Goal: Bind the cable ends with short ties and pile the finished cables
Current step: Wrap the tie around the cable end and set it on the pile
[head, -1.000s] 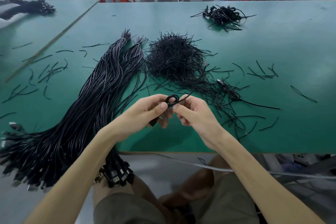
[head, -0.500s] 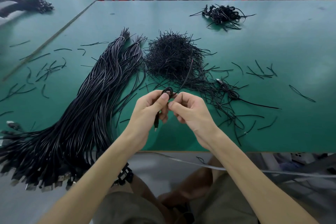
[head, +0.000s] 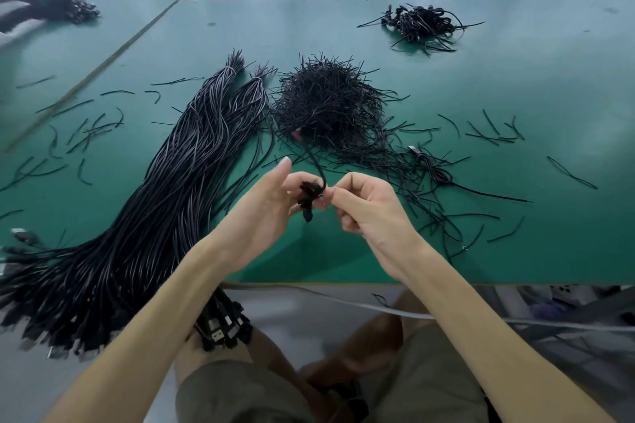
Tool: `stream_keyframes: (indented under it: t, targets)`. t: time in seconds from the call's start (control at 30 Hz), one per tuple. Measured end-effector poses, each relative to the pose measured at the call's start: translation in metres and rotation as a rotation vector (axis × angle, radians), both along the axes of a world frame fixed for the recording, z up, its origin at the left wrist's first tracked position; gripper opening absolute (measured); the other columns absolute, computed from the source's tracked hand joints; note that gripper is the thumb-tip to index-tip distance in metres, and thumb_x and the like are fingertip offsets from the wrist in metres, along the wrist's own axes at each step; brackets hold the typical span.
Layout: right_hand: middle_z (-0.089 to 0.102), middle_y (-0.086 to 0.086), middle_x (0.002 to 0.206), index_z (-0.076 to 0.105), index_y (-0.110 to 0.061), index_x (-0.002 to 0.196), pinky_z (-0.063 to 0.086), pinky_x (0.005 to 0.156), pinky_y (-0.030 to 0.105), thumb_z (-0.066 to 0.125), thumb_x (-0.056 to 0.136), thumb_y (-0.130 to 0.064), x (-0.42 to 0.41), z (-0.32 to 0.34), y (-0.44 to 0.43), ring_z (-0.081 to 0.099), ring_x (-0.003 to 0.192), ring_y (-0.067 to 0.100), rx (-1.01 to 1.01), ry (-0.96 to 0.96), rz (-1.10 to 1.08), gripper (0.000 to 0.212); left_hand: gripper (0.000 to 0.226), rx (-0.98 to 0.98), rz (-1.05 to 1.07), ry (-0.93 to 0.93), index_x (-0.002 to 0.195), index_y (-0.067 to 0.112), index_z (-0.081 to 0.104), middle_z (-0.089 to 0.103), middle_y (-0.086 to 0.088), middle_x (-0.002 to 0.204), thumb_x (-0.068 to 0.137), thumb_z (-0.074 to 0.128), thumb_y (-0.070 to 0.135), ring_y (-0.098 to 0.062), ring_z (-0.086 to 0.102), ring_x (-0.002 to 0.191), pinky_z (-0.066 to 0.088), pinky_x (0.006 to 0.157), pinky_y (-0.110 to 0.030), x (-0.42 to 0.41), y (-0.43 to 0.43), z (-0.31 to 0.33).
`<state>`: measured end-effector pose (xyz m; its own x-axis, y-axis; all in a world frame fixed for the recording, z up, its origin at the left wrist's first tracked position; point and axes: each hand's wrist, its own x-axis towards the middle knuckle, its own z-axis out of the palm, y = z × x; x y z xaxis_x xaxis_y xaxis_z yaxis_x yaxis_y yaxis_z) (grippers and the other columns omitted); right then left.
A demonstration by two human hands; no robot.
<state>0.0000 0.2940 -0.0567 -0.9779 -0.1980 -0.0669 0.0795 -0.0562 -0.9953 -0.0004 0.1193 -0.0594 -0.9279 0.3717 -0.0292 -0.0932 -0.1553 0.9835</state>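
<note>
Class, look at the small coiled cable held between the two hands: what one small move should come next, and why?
Probably the right hand should twist the loose tie end round the coiled cable, which the left hand holds: that end stands free, so the binding looks unfinished.

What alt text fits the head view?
The left hand and right hand hold a small coiled cable over a green table. Behind: a long cable bundle at left, a heap of short ties in the middle, a finished pile far right.

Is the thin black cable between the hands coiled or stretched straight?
Coiled: the thin black cable sits in a small tight bunch pinched between the left hand and right hand.
</note>
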Motion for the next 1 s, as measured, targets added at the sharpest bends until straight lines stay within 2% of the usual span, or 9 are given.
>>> stream_keyframes:
  t: [0.1,0.17,0.3,0.43,0.57,0.7,0.8,0.9,1.0]
  targets:
    - [0.048,0.01,0.067,0.057,-0.01,0.077,0.032,0.053,0.024,0.063,0.092,-0.003,0.002,-0.005,-0.004,0.038,0.055,0.012,0.077,0.062,0.01,0.018,0.056,-0.198,0.114,0.111,0.069,0.025,0.068,0.065,0.001,0.096,0.101,0.035,0.055,-0.016,0.058,0.101,0.038,0.103,-0.042,-0.002,0.0,-0.005]
    - [0.048,0.005,0.065,0.057,-0.011,0.076,0.032,0.052,0.025,0.064,0.092,-0.006,0.002,-0.007,-0.008,0.038,0.056,0.012,0.094,0.092,0.008,0.018,0.048,-0.285,0.207,0.225,0.063,0.028,0.066,0.063,0.009,0.099,0.1,0.048,0.053,-0.01,0.058,0.106,0.041,0.099,-0.029,-0.003,0.004,-0.009]
    - [0.048,-0.005,0.06,0.057,-0.012,0.075,0.034,0.051,0.021,0.07,0.094,-0.013,-0.001,-0.007,-0.007,0.039,0.056,0.01,0.074,0.133,-0.03,0.023,0.016,-0.229,0.218,0.284,0.093,0.027,0.066,0.062,0.011,0.095,0.094,0.067,0.042,-0.007,0.056,0.093,0.045,0.08,-0.016,-0.004,0.001,-0.016]
    - [0.048,-0.005,0.06,0.057,-0.009,0.077,0.034,0.053,0.021,0.067,0.095,-0.009,-0.001,-0.013,-0.008,0.039,0.056,0.009,0.076,0.147,-0.037,0.021,0.051,-0.161,0.289,0.022,0.119,0.011,0.06,0.067,0.002,0.106,0.082,0.079,0.041,-0.011,0.062,0.096,0.051,0.078,-0.024,-0.003,0.005,-0.02]
    - [0.059,-0.01,0.056,0.055,-0.004,0.078,0.04,0.053,0.01,0.064,0.096,-0.004,0.0,-0.015,-0.004,0.05,0.049,-0.001,0.018,0.186,0.021,0.02,0.04,-0.011,0.057,-0.09,0.116,-0.003,0.065,0.068,-0.007,0.09,0.093,0.071,0.029,-0.017,0.064,0.08,0.054,0.065,-0.026,-0.001,0.0,-0.016]
    - [0.06,-0.013,0.054,0.053,-0.008,0.075,0.038,0.054,0.01,0.063,0.097,-0.004,0.004,-0.015,-0.004,0.05,0.049,-0.002,0.055,0.192,0.05,0.025,0.03,0.005,0.017,-0.061,0.121,0.0,0.069,0.066,-0.008,0.09,0.094,0.068,0.012,-0.017,0.063,0.074,0.055,0.06,-0.026,-0.001,-0.005,-0.008]
    - [0.055,-0.004,0.058,0.055,-0.013,0.073,0.035,0.053,0.022,0.063,0.097,-0.005,0.004,-0.016,-0.004,0.041,0.052,0.009,0.025,0.067,0.065,0.026,0.021,-0.056,0.03,0.033,0.106,0.005,0.071,0.065,-0.007,0.091,0.087,0.076,0.009,-0.021,0.063,0.075,0.056,0.064,-0.03,-0.002,-0.008,-0.003]
    - [0.048,0.0,0.06,0.057,-0.017,0.067,0.032,0.049,0.019,0.06,0.097,-0.004,0.005,-0.013,-0.002,0.037,0.051,0.011,-0.138,-0.11,0.133,0.033,0.014,-0.028,0.006,0.109,0.088,0.011,0.068,0.063,-0.007,0.089,0.079,0.078,0.005,-0.024,0.064,0.084,0.055,0.08,-0.032,-0.002,-0.012,0.0]
    - [0.045,0.001,0.061,0.055,-0.015,0.065,0.027,0.045,0.018,0.057,0.097,-0.004,0.008,-0.009,0.002,0.035,0.049,0.009,-0.28,-0.251,0.187,0.033,0.024,-0.109,0.024,0.277,0.073,0.012,0.067,0.062,-0.008,0.091,0.077,0.073,-0.011,-0.029,0.063,0.092,0.054,0.084,-0.035,-0.001,-0.013,0.002]
